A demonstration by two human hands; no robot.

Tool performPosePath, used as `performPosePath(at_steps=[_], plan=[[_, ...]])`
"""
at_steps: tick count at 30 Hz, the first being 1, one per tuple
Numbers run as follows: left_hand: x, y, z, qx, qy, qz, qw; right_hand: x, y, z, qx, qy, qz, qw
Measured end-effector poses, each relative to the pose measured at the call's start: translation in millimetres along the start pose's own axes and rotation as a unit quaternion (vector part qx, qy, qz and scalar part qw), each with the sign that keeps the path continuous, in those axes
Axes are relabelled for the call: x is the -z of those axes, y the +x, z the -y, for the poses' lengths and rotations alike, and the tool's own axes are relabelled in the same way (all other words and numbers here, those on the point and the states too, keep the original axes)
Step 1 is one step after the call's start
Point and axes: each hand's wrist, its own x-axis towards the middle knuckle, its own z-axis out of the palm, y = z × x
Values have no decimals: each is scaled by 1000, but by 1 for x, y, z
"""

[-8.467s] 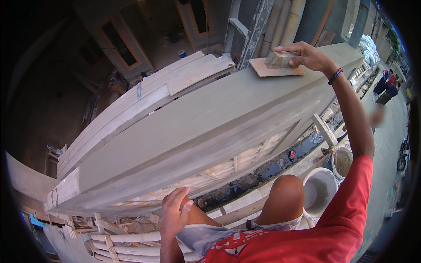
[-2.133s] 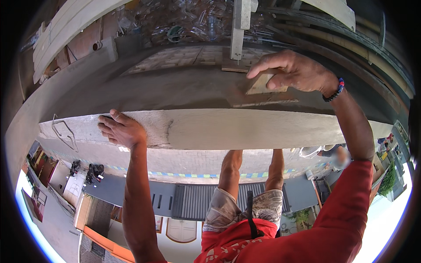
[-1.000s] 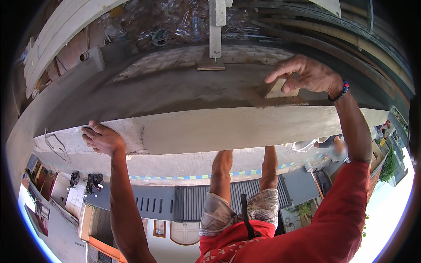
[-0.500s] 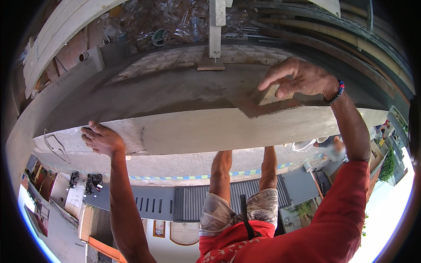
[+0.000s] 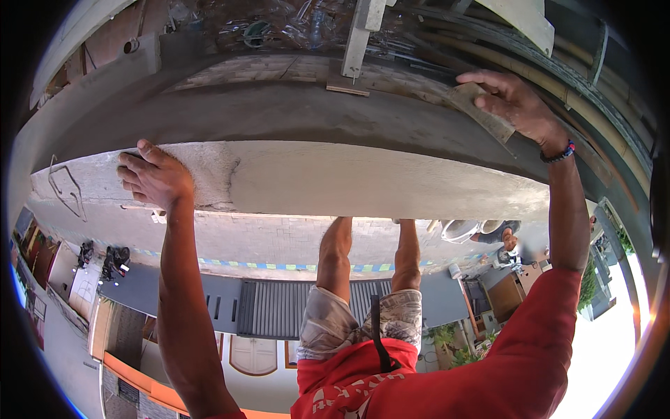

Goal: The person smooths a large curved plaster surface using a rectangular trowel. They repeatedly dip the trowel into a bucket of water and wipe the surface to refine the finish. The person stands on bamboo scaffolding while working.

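Note:
My left hand (image 5: 157, 176) rests against the pale face of a long concrete ledge (image 5: 377, 178), beside a rough patch of plaster. Its thumb stands apart from the slightly bent fingers, and I see nothing in it. Up at the right, my right hand (image 5: 520, 108) grips a plastering float (image 5: 484, 112), a flat, tan-grey board held between thumb and fingers. The float is tilted over the dark, damp-looking top surface (image 5: 279, 115) of the ledge; whether it touches is unclear.
A bent wire (image 5: 66, 188) sticks out at the ledge's left end. A pale post (image 5: 360, 42) comes down onto a small wooden piece (image 5: 347, 89). Long poles (image 5: 558, 84) lie at the upper right. Far below, another person (image 5: 508, 241) is near round tubs (image 5: 460, 230).
My right hand has moved right and upward with the float, which has turned from lying low over the ledge edge to a steeper tilt. My left hand stays on the ledge while the view shifts.

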Motion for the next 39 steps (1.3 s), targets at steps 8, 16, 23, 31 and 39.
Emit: performPosePath(at_steps=[8,16,23,31,39], plan=[[-3,4,-5,-2,-6,12,1000,-54,31,54,7,-85,140,987],[-5,5,3,-2,-4,-6,1000,-39,2,-25,-105,-22,176,979],[-2,1,2,17,-2,16,1000,-2,5,-49,-141,-77,124,979],[-4,4,0,10,-6,15,1000,-74,70,80,118,36,187,975],[2,0,-5,21,-9,22,999,-72,86,-36,-12,-12,149,989]])
